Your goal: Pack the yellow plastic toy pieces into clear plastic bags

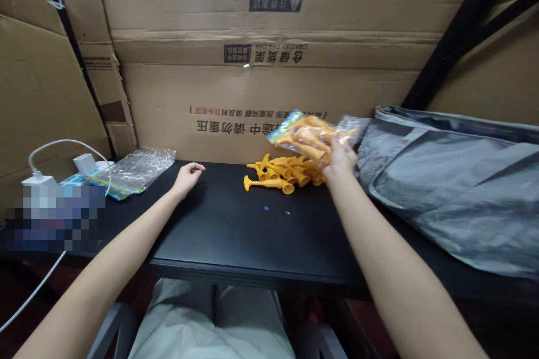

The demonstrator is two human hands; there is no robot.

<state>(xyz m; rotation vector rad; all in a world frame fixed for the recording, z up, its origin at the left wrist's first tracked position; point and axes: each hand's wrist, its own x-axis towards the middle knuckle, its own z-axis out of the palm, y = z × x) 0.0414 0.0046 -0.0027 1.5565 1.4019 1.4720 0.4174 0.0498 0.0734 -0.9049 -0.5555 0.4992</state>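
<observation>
Right hand, one: fingers clenched on a clear bag of yellow pieces, held aloft above the counter toward its back edge. Left hand, one: low near the back edge, left of middle, fingers curled; we see nothing in them, but cannot tell whether they pinch something small. Loose yellow pieces, one heap: by the back edge, right of middle, partly below the bag. Risks, by our judgement: the bag's film looks slick and its load loose, so a weak grip at one end could let it slip onto the heap; we cannot tell whether its mouth is sealed, and if not, tilting could spill pieces. The heap's flared and rounded shapes could roll toward the front edge if knocked. Grey bag, one, along the right edge: its bulk could catch the right forearm. Flattened clear packet, one, near the back left corner: light enough, we judge, to be dragged by the white cable.
</observation>
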